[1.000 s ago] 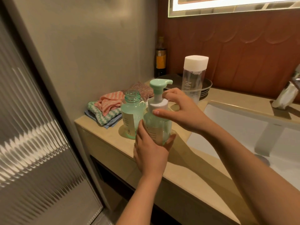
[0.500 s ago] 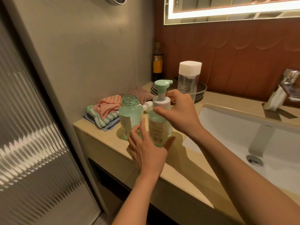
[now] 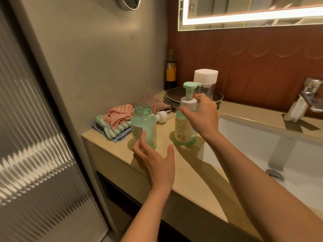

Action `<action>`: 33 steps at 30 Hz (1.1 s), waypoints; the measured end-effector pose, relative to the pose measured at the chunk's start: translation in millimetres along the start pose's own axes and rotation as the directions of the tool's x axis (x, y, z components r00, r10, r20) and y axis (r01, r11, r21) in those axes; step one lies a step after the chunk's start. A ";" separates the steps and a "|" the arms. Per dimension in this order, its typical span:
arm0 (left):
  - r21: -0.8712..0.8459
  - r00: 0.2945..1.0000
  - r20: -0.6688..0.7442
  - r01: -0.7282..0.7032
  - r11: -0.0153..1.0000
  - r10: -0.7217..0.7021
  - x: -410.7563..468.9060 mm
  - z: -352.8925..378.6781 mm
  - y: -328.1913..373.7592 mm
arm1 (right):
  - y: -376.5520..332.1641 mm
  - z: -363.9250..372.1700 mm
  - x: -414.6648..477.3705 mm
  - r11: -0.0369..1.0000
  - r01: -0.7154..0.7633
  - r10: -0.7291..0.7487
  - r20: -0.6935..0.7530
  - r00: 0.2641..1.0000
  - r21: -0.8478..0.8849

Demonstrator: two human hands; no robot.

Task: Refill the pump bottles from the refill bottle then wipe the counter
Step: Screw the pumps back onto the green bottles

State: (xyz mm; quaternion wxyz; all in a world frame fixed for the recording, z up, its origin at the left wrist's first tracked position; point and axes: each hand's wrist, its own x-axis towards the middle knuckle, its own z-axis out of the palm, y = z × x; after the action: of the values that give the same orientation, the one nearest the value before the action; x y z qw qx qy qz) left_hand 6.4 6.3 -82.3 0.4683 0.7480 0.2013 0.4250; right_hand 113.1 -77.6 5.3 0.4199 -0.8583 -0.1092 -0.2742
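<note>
Home bathroom — white undermount sink basin (image 3: 244, 145) in a beige stone counter (image 3: 183, 172), chrome faucet (image 3: 311, 95), backlit wall mirror (image 3: 244, 13), ribbed glass door (image 3: 35, 154).

Bare left hand (image 3: 158, 165), bare right hand (image 3: 202, 117), forearms (image 3: 262, 180) unsleeved

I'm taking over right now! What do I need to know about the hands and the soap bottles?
Left hand: open, holds nothing, by the open bottle.
Right hand: grips the pump bottle at its collar.
Loose pump lies behind the open bottle; refill bottle, capped, stands at the back; cloths are stacked far left.
Done: one bottle has its pump on.
Left, likely: top up and close the open bottle, then wipe the counter.
</note>
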 end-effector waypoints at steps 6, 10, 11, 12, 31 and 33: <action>-0.143 0.970 0.015 0.241 0.960 -0.241 32.4 -3.3 -2.0 | 3.3 -2.3 -14.5 0.988 0.049 -0.044 0.039 0.998 -0.144; -0.141 0.969 0.158 0.214 0.966 -0.192 63.9 -14.4 -6.1 | -3.7 -15.3 -29.2 0.978 0.207 -0.203 -0.160 0.966 0.008; -0.141 0.966 0.190 0.203 0.969 -0.175 69.8 -17.8 -8.4 | -7.8 -19.3 -32.3 0.953 0.303 -0.293 -0.210 0.933 0.017; -0.143 0.965 0.215 0.185 0.972 -0.152 75.1 -20.8 -12.5 | -13.9 -21.8 -35.1 0.919 0.394 -0.383 -0.228 0.895 0.000; -0.005 0.995 0.093 -0.029 1.000 0.030 95.5 -40.4 -62.7 | -24.9 113.4 -8.0 0.645 0.599 -0.145 0.694 0.705 -0.474; 0.008 0.997 0.075 -0.030 1.000 0.029 95.3 -38.9 -64.0 | -20.9 124.6 -4.4 0.643 0.605 -0.177 0.678 0.714 -0.470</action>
State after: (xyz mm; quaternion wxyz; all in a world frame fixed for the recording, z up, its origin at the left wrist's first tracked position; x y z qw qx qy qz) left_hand 33.6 124.2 -87.7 0.4655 0.7685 0.1745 0.4027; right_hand 147.9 32.8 -45.3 -0.0417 -0.9404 -0.3189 -0.1107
